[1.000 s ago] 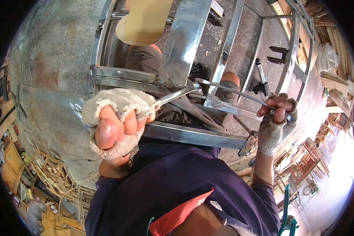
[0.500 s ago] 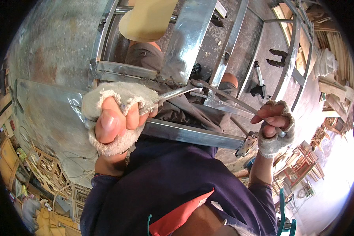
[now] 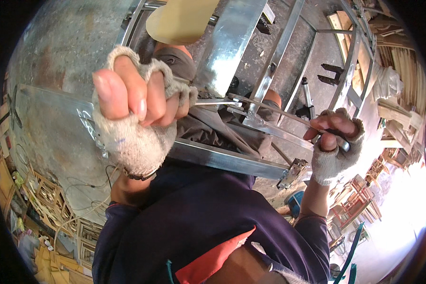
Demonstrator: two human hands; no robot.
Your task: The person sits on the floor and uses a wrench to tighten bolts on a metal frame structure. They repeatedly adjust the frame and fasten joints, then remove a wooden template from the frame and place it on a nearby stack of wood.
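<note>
The left hand (image 3: 137, 111) is covering the handle of the left wrench (image 3: 214, 101), the right hand (image 3: 335, 146) is partly hiding the right wrench (image 3: 280, 111), and the upper edge is cutting off the metal frame (image 3: 276, 64) and tan panel (image 3: 181, 20)

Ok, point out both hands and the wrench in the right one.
Left hand (image 3: 138, 114), head view: middle of the fist.
Right hand (image 3: 337, 144), head view: middle of the fist.
Wrench (image 3: 278, 111), head view: mid-shaft.

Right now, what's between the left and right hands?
In the head view: a wrench in the left hand and a second wrench in the right hand, ends close together near the metal frame. Whether they touch is unclear.
</note>
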